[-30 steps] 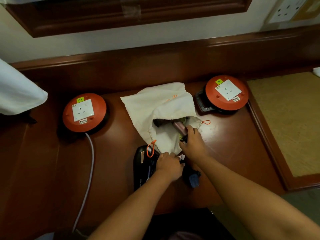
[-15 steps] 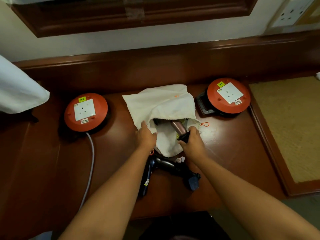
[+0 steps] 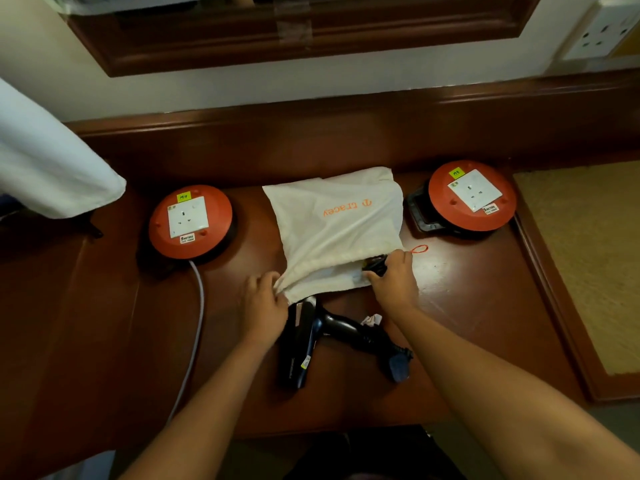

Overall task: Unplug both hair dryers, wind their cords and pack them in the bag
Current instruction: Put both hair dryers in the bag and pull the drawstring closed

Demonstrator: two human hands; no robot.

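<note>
Two hands (image 3: 265,303) (image 3: 394,278) pinch the bag (image 3: 339,223) mouth on a dark wooden desk (image 3: 467,289) against the wall.

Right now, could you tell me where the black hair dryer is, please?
In the head view, the black hair dryer lies on the desk between both forearms, just below the white bag.

Hotel-like room — dark wood desk (image 3: 104,341), framed mirror (image 3: 294,32), wall socket (image 3: 604,29).

White drawstring bag (image 3: 337,230) on a wooden desk (image 3: 460,306), its mouth pinched at one corner by the left hand (image 3: 265,303) and at the other by the right hand (image 3: 394,277). A black hair dryer (image 3: 311,341) lies just below the bag, between the forearms. Orange cable reels (image 3: 190,225) flank the bag.
</note>
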